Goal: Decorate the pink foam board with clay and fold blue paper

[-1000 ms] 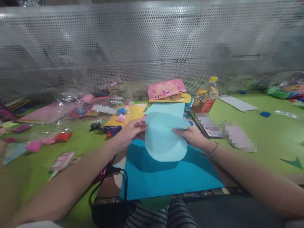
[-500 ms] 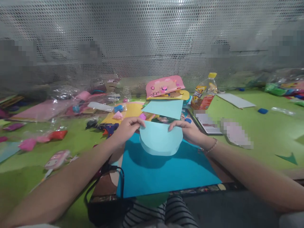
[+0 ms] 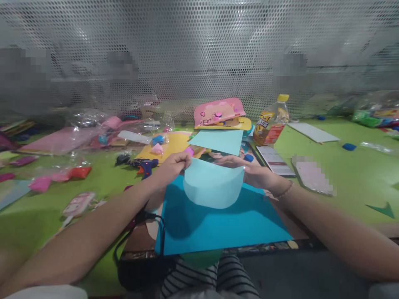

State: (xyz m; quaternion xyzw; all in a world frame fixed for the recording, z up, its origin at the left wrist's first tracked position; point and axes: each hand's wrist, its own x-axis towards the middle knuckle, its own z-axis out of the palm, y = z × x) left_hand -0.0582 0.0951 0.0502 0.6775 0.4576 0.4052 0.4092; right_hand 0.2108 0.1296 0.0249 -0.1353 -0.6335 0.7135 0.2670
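Currently aloft: a thin pale-turquoise sheet with a rounded lower edge (image 3: 213,187)

From afar I see the left hand (image 3: 174,167) clamped by thumb and finger on its upper left corner; the right hand (image 3: 261,174) has fingers straight behind the top edge, thumb at the right corner; whether they pinch I cannot tell; beneath lies a deep-blue rectangular sheet (image 3: 224,232).

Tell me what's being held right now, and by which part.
A light blue sheet: the left hand pinches its upper left corner. The right hand is at its upper right corner; whether it grips can't be told.
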